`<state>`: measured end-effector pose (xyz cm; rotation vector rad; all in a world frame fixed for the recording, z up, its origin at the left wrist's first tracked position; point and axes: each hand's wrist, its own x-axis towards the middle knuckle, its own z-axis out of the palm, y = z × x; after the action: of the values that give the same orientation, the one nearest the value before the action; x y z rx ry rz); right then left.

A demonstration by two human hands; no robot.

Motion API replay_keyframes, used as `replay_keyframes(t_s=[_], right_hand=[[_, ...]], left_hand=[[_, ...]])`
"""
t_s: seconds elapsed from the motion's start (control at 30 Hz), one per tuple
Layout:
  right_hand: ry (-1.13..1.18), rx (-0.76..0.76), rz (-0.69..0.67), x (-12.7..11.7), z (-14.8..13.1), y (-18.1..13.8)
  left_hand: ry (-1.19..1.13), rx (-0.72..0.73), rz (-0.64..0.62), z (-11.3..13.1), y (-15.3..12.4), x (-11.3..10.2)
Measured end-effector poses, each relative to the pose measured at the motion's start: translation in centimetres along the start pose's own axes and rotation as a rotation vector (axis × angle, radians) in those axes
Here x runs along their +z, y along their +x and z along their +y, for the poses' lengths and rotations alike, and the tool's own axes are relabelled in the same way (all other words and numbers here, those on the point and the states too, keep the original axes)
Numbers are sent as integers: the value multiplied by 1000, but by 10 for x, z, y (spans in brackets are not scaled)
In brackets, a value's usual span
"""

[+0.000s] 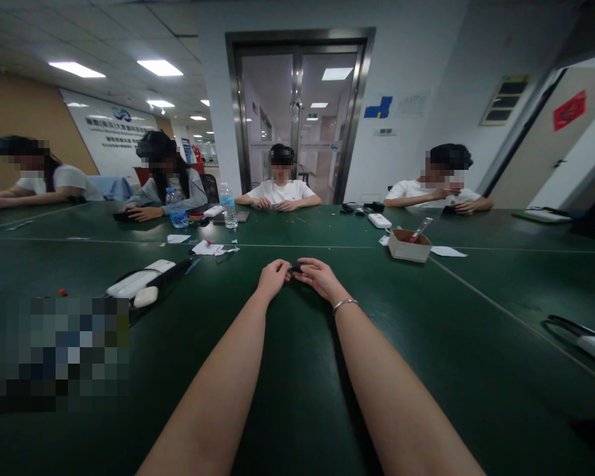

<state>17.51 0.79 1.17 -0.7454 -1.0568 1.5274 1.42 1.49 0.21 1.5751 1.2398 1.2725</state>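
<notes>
A small black object (296,267) is held between my two hands, just above the green table; its kind is too small to make out. My right hand (323,277) is closed on it with thumb and fingers, and a silver bracelet (345,304) circles that wrist. From the other side my left hand (274,277) meets it in a pinch, the fingertips close against the object's left end. Both forearms reach straight forward over the table, and the fingers partly cover the object.
On the green table (297,396), a white device (141,281) and a white earbud case (145,297) lie left. A cardboard box (409,246) stands right of my hands. Bottles (229,208) stand farther back. Several people sit opposite. The lower left is pixelated.
</notes>
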Motion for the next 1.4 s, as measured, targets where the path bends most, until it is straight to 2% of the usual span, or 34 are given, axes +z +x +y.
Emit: replay_keyframes(t_s=[0.27,0.77,1.4], right_hand=[[-8,7,-27,0,-1,-1],[-14,15,-53,0,0,0],[7,2,-71,-1,2,0]], left_hand=[[38,-8,-12,5,-3,-1],[76,1,-25,-3,1,-2],[151,-43,-28,11,-5,-3]])
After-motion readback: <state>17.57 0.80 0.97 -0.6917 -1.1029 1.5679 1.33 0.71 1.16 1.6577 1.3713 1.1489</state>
